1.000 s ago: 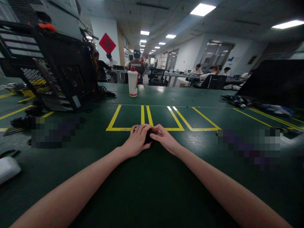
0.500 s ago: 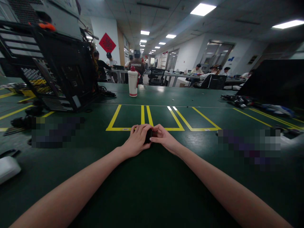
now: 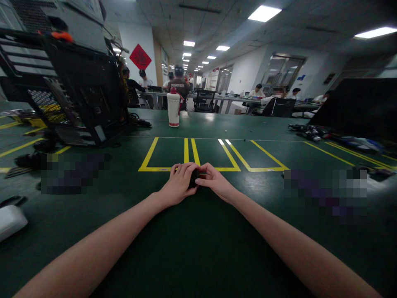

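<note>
Between my two hands, over the green tabletop, is a small dark object. Only its right end shows, black and rounded; the rest is hidden, and its kind cannot be made out. My left hand is wrapped over it from the left, fingers on top and thumb along the near side. From the right, my right hand pinches its end, thumb in front and fingers curled behind. Just beyond my hands lie yellow tape outlines on the table.
A white bottle with a red lid stands farther back. At the left is an open black computer case, with dark cables near it. A white item lies at the left edge. A large black panel and cables stand right.
</note>
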Motion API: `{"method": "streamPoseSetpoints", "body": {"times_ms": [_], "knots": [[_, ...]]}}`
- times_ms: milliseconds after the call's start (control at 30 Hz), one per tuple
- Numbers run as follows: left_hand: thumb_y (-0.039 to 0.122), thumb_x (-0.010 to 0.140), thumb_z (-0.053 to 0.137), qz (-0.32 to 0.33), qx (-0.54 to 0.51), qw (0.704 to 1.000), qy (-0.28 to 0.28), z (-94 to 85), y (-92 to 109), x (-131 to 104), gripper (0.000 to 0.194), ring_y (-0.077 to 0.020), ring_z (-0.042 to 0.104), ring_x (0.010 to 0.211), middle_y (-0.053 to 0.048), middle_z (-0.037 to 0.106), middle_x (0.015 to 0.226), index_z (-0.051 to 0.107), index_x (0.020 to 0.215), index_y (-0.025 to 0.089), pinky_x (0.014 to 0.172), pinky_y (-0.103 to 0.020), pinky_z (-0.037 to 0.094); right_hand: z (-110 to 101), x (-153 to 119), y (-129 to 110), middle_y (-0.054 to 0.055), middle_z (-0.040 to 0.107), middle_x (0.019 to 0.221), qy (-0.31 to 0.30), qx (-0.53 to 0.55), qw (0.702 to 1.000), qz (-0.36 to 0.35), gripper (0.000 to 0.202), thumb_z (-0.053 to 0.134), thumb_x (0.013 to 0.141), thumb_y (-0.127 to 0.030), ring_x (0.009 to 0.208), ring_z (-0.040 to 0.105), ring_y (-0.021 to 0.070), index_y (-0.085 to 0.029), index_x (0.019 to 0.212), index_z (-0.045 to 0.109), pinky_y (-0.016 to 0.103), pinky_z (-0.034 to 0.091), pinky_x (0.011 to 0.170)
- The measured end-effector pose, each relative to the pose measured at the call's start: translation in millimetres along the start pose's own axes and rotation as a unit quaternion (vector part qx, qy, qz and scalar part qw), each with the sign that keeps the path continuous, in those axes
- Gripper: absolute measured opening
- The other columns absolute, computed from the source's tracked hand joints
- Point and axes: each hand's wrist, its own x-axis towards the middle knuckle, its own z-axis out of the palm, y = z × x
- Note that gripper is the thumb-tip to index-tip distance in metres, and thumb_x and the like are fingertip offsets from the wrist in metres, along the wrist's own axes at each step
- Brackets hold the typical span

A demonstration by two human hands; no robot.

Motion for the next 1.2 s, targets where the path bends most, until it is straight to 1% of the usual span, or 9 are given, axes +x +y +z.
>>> {"method": "streamPoseSetpoints", "body": {"times_ms": [100,267,433,533,700,900,1033,1100,1200], "knots": [[0.024,0.075,0.052,-0.001,0.000,1.000,-0.005,-0.8,0.4,0.1,0.055,-0.0241,0.036,0.113,-0.010,0.040,0.121,0.025,0.122,0.016,0.096,-0.043,0.024,0.1,-0.3,0.0,-0.002,0.053,0.092,-0.018,0.016,1.000,-0.015,0.031,0.068,0.062,-0.016,0.092,0.052,0.0132,-0.022,0.085,0.048,0.032,0.040,0.085],[0.025,0.077,0.051,0.002,-0.001,1.000,-0.003,-2.5,0.2,-0.4,0.053,-0.0238,0.036,0.113,-0.010,0.040,0.121,0.024,0.122,0.017,0.095,-0.042,0.025,3.0,1.0,1.4,-0.002,0.054,0.087,0.037,-0.017,0.999,-0.021,0.015,0.060,0.072,-0.025,0.087,0.052,0.0116,-0.021,0.082,0.051,0.031,0.039,0.083],[0.025,0.077,0.051,0.004,-0.001,1.000,0.000,-0.9,-0.3,-0.6,0.055,-0.0242,0.037,0.113,-0.011,0.039,0.122,0.023,0.124,0.017,0.096,-0.043,0.025,2.8,2.5,3.7,0.001,0.055,0.096,0.068,-0.045,0.997,0.001,0.023,0.061,0.071,-0.028,0.095,0.050,0.0139,-0.021,0.091,0.053,0.034,0.037,0.089],[0.025,0.076,0.051,0.003,-0.003,1.000,0.005,0.4,-0.5,-0.2,0.055,-0.0247,0.037,0.112,-0.010,0.040,0.121,0.023,0.123,0.018,0.095,-0.044,0.025,1.1,1.7,3.0,0.001,0.055,0.096,0.043,-0.019,0.999,0.008,0.025,0.062,0.069,-0.025,0.095,0.051,0.0142,-0.022,0.091,0.051,0.035,0.037,0.089],[0.024,0.075,0.052,0.002,-0.004,1.000,0.006,1.1,-1.1,-0.3,0.055,-0.0251,0.037,0.112,-0.010,0.040,0.120,0.024,0.122,0.018,0.095,-0.044,0.025,0.6,-1.0,0.5,-0.003,0.053,0.093,-0.020,0.036,0.999,-0.016,0.031,0.067,0.063,-0.015,0.093,0.052,0.0128,-0.023,0.085,0.048,0.032,0.040,0.086],[0.026,0.076,0.051,0.003,-0.003,1.000,0.007,1.2,-2.0,-0.3,0.055,-0.0246,0.038,0.112,-0.011,0.040,0.120,0.024,0.123,0.017,0.094,-0.044,0.026,3.2,0.3,2.0,-0.002,0.053,0.088,0.032,0.002,0.999,-0.023,0.017,0.062,0.070,-0.023,0.089,0.051,0.0120,-0.022,0.083,0.050,0.031,0.040,0.084],[0.025,0.076,0.052,-0.002,-0.002,1.000,0.006,0.7,-1.0,0.3,0.055,-0.0248,0.037,0.112,-0.011,0.040,0.120,0.024,0.122,0.017,0.094,-0.044,0.026,2.3,2.5,4.4,0.000,0.054,0.094,0.049,-0.014,0.999,-0.001,0.024,0.062,0.069,-0.023,0.093,0.051,0.0131,-0.022,0.090,0.051,0.033,0.038,0.088],[0.025,0.076,0.052,-0.002,-0.003,1.000,0.004,0.5,-0.4,0.4,0.055,-0.0250,0.037,0.112,-0.011,0.039,0.121,0.024,0.123,0.017,0.095,-0.044,0.026,0.9,2.7,5.1,0.001,0.054,0.096,0.044,-0.013,0.999,0.003,0.026,0.063,0.069,-0.022,0.094,0.051,0.0136,-0.022,0.092,0.051,0.034,0.038,0.089],[0.024,0.075,0.052,-0.005,-0.005,1.000,0.000,0.2,-0.2,-0.1,0.055,-0.0247,0.037,0.112,-0.010,0.039,0.121,0.024,0.123,0.018,0.096,-0.044,0.025,-0.9,1.2,4.4,0.000,0.053,0.096,0.008,0.007,1.000,-0.007,0.030,0.066,0.065,-0.018,0.094,0.052,0.0137,-0.023,0.089,0.049,0.034,0.040,0.087]]}}
